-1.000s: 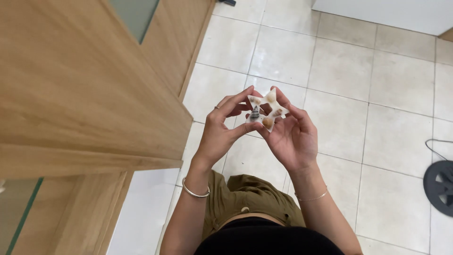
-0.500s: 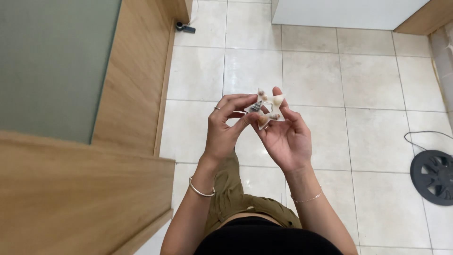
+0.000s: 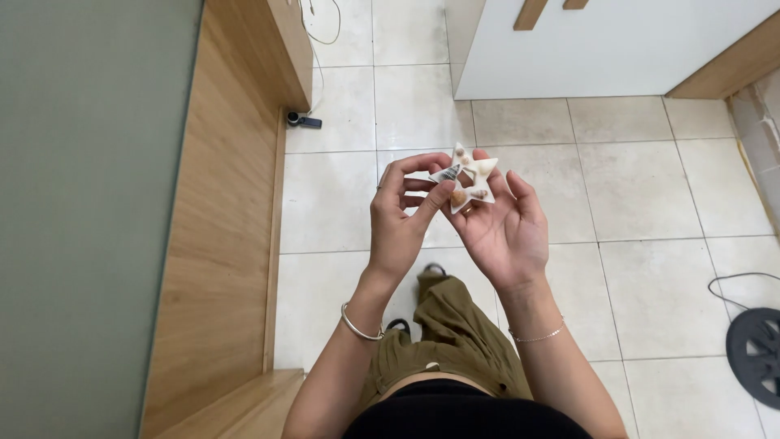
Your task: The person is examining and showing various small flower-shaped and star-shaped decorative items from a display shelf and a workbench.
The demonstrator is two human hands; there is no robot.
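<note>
Fingers (image 3: 422, 162) of the left hand (image 3: 402, 215) are curled in and pinching one side of a small white star (image 3: 465, 180), thumb pressed up against its lower edge. Right hand (image 3: 504, 223) lies palm-up under it, fingers half open, tips cradling the star's far points, so both hands are gripping the same piece, held up in mid-air over the tiled floor (image 3: 634, 187). Star seems to have little shells stuck on it, though it's too small to be sure.

Compared with a second ago the grip looks pretty much unchanged; what moved is the view, which has swung so the wooden cabinet (image 3: 236, 211) sits further left and a white door (image 3: 601, 49) shows at the top. So the star is being turned over and looked at, not put down anywhere.

Other bits: a small black gadget (image 3: 303, 121) on the floor by the cabinet, a black round thing (image 3: 756, 345) with a cable at the right edge, bracelets on both wrists.
</note>
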